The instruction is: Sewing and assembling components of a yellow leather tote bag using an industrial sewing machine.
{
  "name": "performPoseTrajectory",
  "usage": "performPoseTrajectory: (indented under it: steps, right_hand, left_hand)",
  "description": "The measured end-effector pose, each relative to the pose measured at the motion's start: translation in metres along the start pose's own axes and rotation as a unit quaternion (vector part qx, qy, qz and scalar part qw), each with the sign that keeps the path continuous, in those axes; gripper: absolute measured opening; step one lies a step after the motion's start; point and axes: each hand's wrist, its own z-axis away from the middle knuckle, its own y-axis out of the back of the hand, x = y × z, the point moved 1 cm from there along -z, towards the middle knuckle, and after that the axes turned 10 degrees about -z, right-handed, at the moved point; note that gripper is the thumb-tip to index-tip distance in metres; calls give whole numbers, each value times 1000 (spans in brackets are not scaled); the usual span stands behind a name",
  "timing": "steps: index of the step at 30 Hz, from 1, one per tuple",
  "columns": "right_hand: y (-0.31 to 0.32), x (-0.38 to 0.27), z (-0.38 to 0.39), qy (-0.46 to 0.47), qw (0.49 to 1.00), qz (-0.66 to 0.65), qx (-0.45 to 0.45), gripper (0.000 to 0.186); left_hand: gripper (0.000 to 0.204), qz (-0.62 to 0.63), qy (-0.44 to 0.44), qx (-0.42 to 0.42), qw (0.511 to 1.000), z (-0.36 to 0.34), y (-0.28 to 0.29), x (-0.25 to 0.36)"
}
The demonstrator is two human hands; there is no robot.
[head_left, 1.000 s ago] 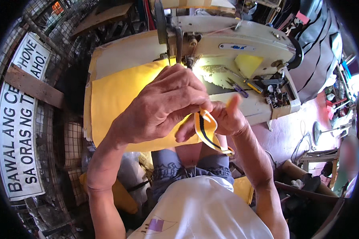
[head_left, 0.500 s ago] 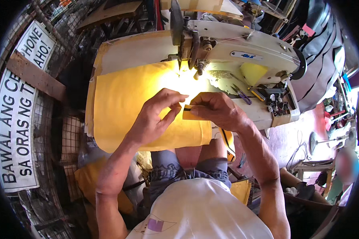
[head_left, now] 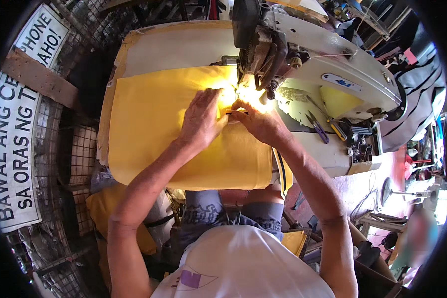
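Observation:
A large yellow fabric panel [head_left: 154,124] lies flat on the sewing machine bed, its upper right part under the bright lamp by the needle. My right hand [head_left: 264,124] pinches a yellow strip with a black stripe [head_left: 282,171], close in front of the presser foot. The strip's other end hangs down over the near edge, beside my right forearm. My left hand [head_left: 201,116] is closed at the left end of the pinched part, thumb against the strip, fingers bent over the panel. Glare and the fingers hide the exact contact at the needle.
The sewing machine [head_left: 305,47] stands across the back. On its bed at right lie purple-handled snips [head_left: 318,128], a yellow cutter [head_left: 337,130] and a tray of small metal parts [head_left: 363,149]. A wire mesh wall with a sign [head_left: 16,154] runs along the left; another person is at far right.
Both hands have moved forward to the needle area, taking the strip from above the panel down toward the presser foot. My left hand has come against the strip. The view has shifted slightly.

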Motion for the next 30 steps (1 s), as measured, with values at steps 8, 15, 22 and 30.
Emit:
performPoseTrajectory:
  steps: [8,15,22,30]
  right_hand:
    - [-2,17,-3,13,996,-88,31,21]
    - [-3,15,9,65,990,119,40,23]
    - [23,41,9,234,966,115,-7,21]
    - [21,23,14,244,950,182,-66,31]
  left_hand:
    - [14,18,-236,-75,969,-8,18,-8]
    - [17,26,-258,-119,958,-23,14,-15]
    - [15,57,-283,-130,949,-20,13,-24]
    - [18,55,-267,-114,955,-17,14,-25]
